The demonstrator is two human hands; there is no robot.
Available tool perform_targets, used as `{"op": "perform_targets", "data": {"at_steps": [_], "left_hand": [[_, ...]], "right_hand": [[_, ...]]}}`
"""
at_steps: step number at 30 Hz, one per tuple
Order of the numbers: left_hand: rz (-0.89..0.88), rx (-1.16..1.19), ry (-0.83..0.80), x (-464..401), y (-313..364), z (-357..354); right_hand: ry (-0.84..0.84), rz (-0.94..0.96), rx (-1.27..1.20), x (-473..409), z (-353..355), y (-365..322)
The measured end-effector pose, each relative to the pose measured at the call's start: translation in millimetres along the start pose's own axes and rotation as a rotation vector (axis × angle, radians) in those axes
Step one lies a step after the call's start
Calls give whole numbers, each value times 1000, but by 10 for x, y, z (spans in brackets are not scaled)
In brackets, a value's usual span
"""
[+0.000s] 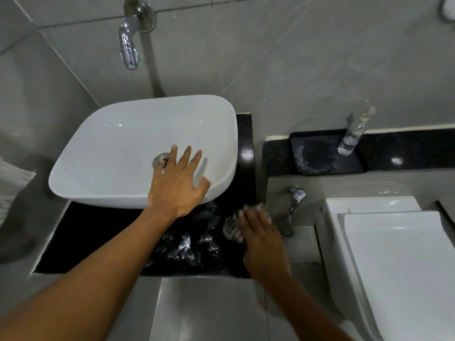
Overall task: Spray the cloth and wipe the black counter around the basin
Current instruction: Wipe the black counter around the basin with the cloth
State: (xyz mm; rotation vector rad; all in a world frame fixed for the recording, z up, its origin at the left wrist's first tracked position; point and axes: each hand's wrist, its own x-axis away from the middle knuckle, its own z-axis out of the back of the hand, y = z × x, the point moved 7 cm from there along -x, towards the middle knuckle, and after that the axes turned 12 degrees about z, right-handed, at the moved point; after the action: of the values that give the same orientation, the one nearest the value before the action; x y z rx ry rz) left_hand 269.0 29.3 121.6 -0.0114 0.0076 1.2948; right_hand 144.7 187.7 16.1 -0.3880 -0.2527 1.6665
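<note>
At the far left edge a pale folded towel (12, 183) hangs against the grey wall. High on the tiles a chrome wall tap (130, 45) points its spout down toward the white vessel basin (118, 148), whose long axis runs left to right, slightly tilted in this view, with the steel drain (161, 159) near its middle. The basin sits on the black counter (93, 237), which shows along its near side and in a strip on its right.

The left hand (178, 185) lies palm down on the basin's near rim, fingers spread and reaching in toward the drain, holding nothing. Wet, soapy streaks (189, 244) mark the counter just below that wrist.

The right hand (261, 239) presses flat, fingers together, on a striped cloth (232, 226) at the counter's right front corner. Only a bunched edge of the cloth shows left of the fingers; the hand is motion-blurred, so the cloth's long axis cannot be told.

Right of it a chrome angle valve (294, 200) juts from the wall. On the black ledge (406, 153) above stands a black tray (325, 155) with a clear spray bottle (353, 134) upright on its back right corner, nozzle facing left. A white toilet lid (398, 279) fills the lower right.
</note>
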Motion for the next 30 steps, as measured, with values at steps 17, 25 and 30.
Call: {"op": "perform_targets", "data": {"at_steps": [17, 25, 30], "left_hand": [[32, 63, 12, -15, -29, -25], [13, 71, 48, -12, -45, 21], [-104, 508, 294, 543, 56, 154]], "right_hand": [[-45, -32, 40, -379, 10, -192], [-109, 26, 9, 505, -198, -719], [35, -110, -634, 327, 98, -490]]}}
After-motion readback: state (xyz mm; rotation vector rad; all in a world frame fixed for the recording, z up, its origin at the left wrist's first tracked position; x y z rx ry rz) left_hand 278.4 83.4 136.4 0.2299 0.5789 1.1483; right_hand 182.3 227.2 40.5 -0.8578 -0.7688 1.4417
